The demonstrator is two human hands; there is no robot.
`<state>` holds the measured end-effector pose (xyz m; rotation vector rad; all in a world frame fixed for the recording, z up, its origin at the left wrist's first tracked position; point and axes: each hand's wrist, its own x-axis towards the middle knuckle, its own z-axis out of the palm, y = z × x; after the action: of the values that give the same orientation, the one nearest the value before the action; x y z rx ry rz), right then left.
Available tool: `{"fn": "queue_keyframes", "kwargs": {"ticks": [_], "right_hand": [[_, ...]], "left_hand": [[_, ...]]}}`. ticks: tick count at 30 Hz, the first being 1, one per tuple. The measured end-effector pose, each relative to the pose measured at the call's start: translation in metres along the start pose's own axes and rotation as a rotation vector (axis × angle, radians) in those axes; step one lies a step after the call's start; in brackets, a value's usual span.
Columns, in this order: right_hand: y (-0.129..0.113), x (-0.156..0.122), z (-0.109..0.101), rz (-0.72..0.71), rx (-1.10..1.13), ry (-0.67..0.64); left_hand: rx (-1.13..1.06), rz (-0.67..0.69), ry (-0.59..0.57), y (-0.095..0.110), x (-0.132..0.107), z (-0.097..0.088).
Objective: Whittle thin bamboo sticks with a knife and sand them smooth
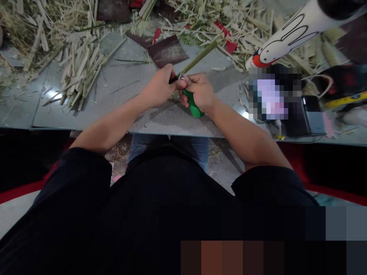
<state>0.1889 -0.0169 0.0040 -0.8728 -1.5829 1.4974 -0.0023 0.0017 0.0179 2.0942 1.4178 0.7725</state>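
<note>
My left hand (162, 86) is closed around the near end of a narrow green-brown stalk (202, 57), which looks like a bamboo strip. It slants away to the upper right above the table. My right hand (202, 91) is wrapped around the green handle (195, 109) of what looks like a small knife. A bit of shiny metal shows between the two hands, but most of the blade is hidden by fingers. Both hands meet over a grey mat (155, 120) near the table's front edge. Just beyond them lies a dark brown square sheet (168, 50).
A bundle of split sticks (82, 70) lies on the left. Shavings (197, 15) heap along the back. At right are a white bottle-shaped object with a rabbit drawing (286, 38), a blurred lit screen (269, 95), a dark phone-like device (314, 114) and a cable.
</note>
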Motion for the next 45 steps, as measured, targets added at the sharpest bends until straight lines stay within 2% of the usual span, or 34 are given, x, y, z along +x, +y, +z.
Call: {"fn": "queue_keyframes", "kwargs": {"ticks": [3, 9, 13, 17, 23, 26, 31, 37, 41, 43, 45], "right_hand": [[0.000, 0.000, -0.001, -0.020, -0.009, 0.019], [0.005, 0.004, -0.004, 0.045, -0.048, -0.027], [0.002, 0.002, -0.006, 0.033, -0.047, -0.092], [-0.002, 0.000, -0.009, 0.024, -0.029, -0.175], [-0.002, 0.001, -0.009, 0.082, -0.001, -0.238], [-0.003, 0.001, -0.011, 0.140, 0.005, -0.210], [-0.004, 0.001, -0.014, 0.269, 0.029, -0.151], [-0.005, -0.001, -0.009, 0.142, 0.005, -0.126], [-0.009, -0.004, 0.001, 0.036, -0.049, 0.014], [-0.010, -0.004, 0.003, 0.025, -0.068, 0.049], [-0.009, -0.004, 0.004, 0.035, -0.067, 0.019]], "left_hand": [[0.041, 0.000, -0.010, 0.004, -0.001, -0.003], [-0.089, 0.075, -0.065, 0.013, -0.009, -0.008], [-0.175, 0.106, -0.045, 0.010, -0.009, -0.005], [-0.233, 0.118, -0.091, 0.004, -0.007, -0.003], [-0.143, 0.179, -0.115, 0.001, -0.008, -0.002], [-0.083, 0.139, -0.138, 0.003, -0.009, -0.002], [-0.112, 0.097, -0.130, 0.006, -0.011, -0.003], [-0.088, 0.060, -0.104, 0.005, -0.009, 0.000], [-0.115, 0.042, -0.053, 0.007, -0.007, -0.001], [-0.152, 0.030, -0.053, 0.009, -0.006, -0.002], [-0.186, 0.028, -0.065, 0.011, -0.006, -0.003]]}}
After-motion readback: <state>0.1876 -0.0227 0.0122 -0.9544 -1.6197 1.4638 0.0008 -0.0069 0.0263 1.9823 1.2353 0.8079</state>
